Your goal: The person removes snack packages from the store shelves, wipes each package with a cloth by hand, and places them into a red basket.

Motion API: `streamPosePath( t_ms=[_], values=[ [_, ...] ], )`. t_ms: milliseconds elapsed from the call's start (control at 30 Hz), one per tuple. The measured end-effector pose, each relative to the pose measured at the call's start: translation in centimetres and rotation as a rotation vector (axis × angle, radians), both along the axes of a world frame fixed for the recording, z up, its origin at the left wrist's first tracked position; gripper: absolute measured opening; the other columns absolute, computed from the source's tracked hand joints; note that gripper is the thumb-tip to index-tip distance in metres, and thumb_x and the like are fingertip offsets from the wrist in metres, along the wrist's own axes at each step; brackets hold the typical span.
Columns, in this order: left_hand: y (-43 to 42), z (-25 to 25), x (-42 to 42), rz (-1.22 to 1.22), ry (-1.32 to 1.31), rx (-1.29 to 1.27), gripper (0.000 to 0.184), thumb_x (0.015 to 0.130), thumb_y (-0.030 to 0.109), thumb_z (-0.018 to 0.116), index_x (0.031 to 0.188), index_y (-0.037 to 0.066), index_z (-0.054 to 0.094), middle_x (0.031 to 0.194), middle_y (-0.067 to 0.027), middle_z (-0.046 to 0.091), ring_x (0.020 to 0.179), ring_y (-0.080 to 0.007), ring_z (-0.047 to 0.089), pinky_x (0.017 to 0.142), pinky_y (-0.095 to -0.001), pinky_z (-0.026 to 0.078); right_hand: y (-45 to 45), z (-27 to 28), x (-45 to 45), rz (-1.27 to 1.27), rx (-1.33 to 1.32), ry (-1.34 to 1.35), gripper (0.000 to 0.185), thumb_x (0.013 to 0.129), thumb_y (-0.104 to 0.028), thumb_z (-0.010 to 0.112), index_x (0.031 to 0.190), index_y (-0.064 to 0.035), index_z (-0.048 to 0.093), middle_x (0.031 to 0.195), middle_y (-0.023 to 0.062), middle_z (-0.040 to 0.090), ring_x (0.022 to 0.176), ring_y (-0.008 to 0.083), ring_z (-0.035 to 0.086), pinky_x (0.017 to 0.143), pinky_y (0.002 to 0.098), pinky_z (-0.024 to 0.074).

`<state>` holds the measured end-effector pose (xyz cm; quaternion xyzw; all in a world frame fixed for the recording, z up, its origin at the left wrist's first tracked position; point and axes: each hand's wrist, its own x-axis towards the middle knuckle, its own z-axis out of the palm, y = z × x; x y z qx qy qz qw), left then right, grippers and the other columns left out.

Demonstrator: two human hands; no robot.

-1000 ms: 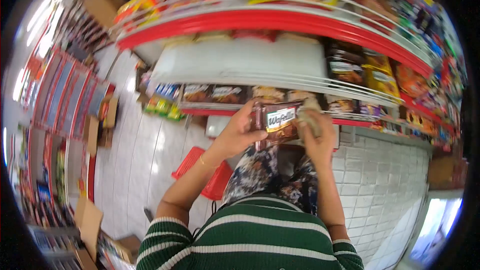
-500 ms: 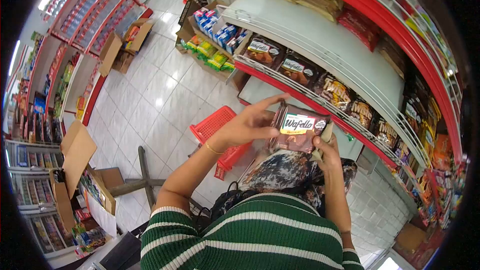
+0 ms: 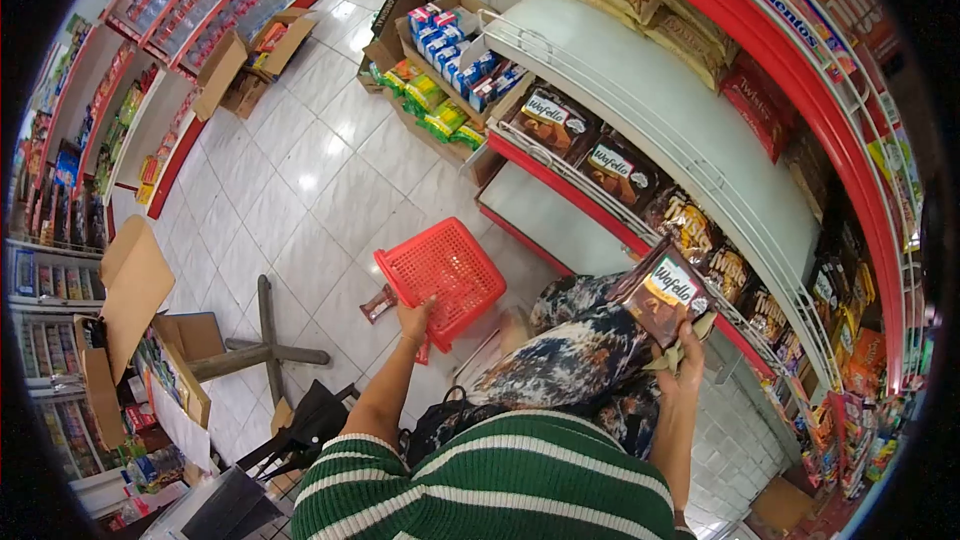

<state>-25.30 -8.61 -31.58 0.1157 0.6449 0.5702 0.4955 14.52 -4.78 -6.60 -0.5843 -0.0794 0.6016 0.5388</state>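
Observation:
My right hand (image 3: 684, 356) is closed around the lower corner of a brown Wafello wafer pack (image 3: 664, 292), with its label turned up, above my right thigh. A crumpled beige cloth (image 3: 684, 342) is in the same hand. My left hand (image 3: 416, 320) reaches down to the near edge of a red perforated plastic basket (image 3: 452, 278) at floor level, its fingers closed on the edge and partly hidden. Beside the basket lies a small brown wrapped packet (image 3: 379, 304) on the tiles.
On the right, a red-edged shelf holds Wafello packs (image 3: 553, 120) and Twister packs (image 3: 690, 225). Cartons with blue boxes (image 3: 450, 52) and green packets (image 3: 445, 120) stand at its end. A dark crossed stand base (image 3: 268, 352) and open cardboard boxes (image 3: 140, 280) are at left.
My left hand has left the Wafello pack and gone down to the red basket, which now sits at a different angle. The pack has moved right in my right hand. The small packet has come into view.

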Motion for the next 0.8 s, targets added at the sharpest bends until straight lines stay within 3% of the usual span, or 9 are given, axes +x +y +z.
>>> streamPosePath(
  t_ms=[67, 100, 133, 200, 233, 367, 433, 533, 800],
  values=[
    [1.0, 0.4, 0.9, -0.008, 0.127, 0.001, 0.042, 0.069, -0.004, 0.065, 0.106, 0.001, 0.046, 0.102, -0.0084, 0.058, 0.089, -0.0188, 0.056, 0.079, -0.0334, 0.047, -0.3, -0.9, 0.6, -0.035, 0.051, 0.020, 0.046, 0.071, -0.018, 0.067, 0.113, -0.0081, 0.051, 0.105, 0.0041, 0.056, 0.088, 0.0190, 0.055, 0.073, 0.0350, 0.0448],
    [1.1, -3.7, 0.6, -0.032, 0.214, -0.042, 0.044, 0.066, -0.004, 0.065, 0.106, 0.000, 0.047, 0.102, -0.0089, 0.058, 0.085, -0.0201, 0.057, 0.075, -0.0319, 0.048, -0.1, 0.1, 0.0, -0.066, 0.042, 0.022, 0.043, 0.071, -0.012, 0.066, 0.111, -0.0065, 0.050, 0.100, 0.0067, 0.058, 0.082, 0.0192, 0.057, 0.067, 0.0322, 0.0476],
    [2.1, -2.1, 2.1, -0.031, 0.209, -0.039, 0.044, 0.066, -0.004, 0.065, 0.106, 0.000, 0.047, 0.102, -0.0089, 0.058, 0.085, -0.0201, 0.057, 0.075, -0.0319, 0.048, -0.1, 0.2, 0.0, -0.065, 0.046, 0.017, 0.043, 0.071, -0.012, 0.066, 0.111, -0.0065, 0.050, 0.100, 0.0067, 0.058, 0.082, 0.0192, 0.057, 0.067, 0.0322, 0.0476],
    [4.3, 0.8, 6.3, -0.028, 0.572, -0.017, 0.041, 0.062, -0.006, 0.059, 0.102, 0.001, 0.048, 0.090, -0.0137, 0.060, 0.080, -0.0245, 0.060, 0.071, -0.0345, 0.048, -0.3, 0.3, 0.1, 0.005, 0.086, -0.067, 0.040, 0.071, -0.028, 0.067, 0.106, -0.0117, 0.055, 0.097, -0.0005, 0.059, 0.082, 0.0160, 0.056, 0.066, 0.0318, 0.0425],
    [4.7, 0.6, 7.5, -0.177, 0.877, -0.170, 0.038, 0.061, -0.002, 0.055, 0.099, 0.002, 0.048, 0.091, -0.0197, 0.059, 0.079, -0.0318, 0.059, 0.070, -0.0398, 0.046, -0.6, 0.3, 0.4, -0.016, 0.075, -0.083, 0.035, 0.070, -0.027, 0.068, 0.100, -0.0124, 0.055, 0.094, -0.0013, 0.060, 0.077, 0.0150, 0.056, 0.060, 0.0303, 0.0422],
    [5.0, 6.5, 13.0, -0.498, 0.781, -0.349, 0.033, 0.062, 0.002, 0.055, 0.094, 0.003, 0.046, 0.089, -0.0222, 0.055, 0.079, -0.0372, 0.056, 0.068, -0.0450, 0.044, -1.8, 1.0, 2.3, -0.088, 0.085, -0.075, 0.030, 0.071, -0.024, 0.067, 0.097, -0.0121, 0.055, 0.095, -0.0008, 0.060, 0.074, 0.0145, 0.056, 0.054, 0.0265, 0.0416],
    [4.7, 7.9, 14.3, -0.626, 1.065, -0.257, 0.032, 0.062, 0.004, 0.056, 0.091, 0.004, 0.043, 0.087, -0.0200, 0.053, 0.077, -0.0381, 0.055, 0.064, -0.0480, 0.043, -2.4, 1.1, 3.2, -0.122, 0.143, -0.014, 0.034, 0.074, -0.023, 0.064, 0.104, -0.0101, 0.054, 0.097, 0.0008, 0.060, 0.072, 0.0134, 0.056, 0.050, 0.0243, 0.0408],
    [5.1, 8.5, 14.8, -0.701, 1.138, -0.133, 0.032, 0.062, 0.004, 0.057, 0.089, 0.004, 0.040, 0.088, -0.0195, 0.052, 0.076, -0.0390, 0.055, 0.062, -0.0485, 0.043, -3.4, 0.9, 4.4, -0.163, 0.173, 0.068, 0.043, 0.076, -0.023, 0.063, 0.114, -0.0087, 0.052, 0.099, 0.0022, 0.059, 0.073, 0.0129, 0.057, 0.048, 0.0240, 0.0412],
    [9.3, 10.0, 22.1, -0.458, 1.090, -0.106, 0.032, 0.062, 0.006, 0.058, 0.089, 0.005, 0.039, 0.069, -0.0178, 0.054, 0.071, -0.0391, 0.055, 0.062, -0.0476, 0.043, -5.9, -0.5, 6.7, -0.254, 0.285, 0.076, 0.044, 0.076, -0.027, 0.062, 0.115, -0.0089, 0.052, 0.101, 0.0023, 0.060, 0.076, 0.0134, 0.058, 0.050, 0.0235, 0.0431]
  ],
)
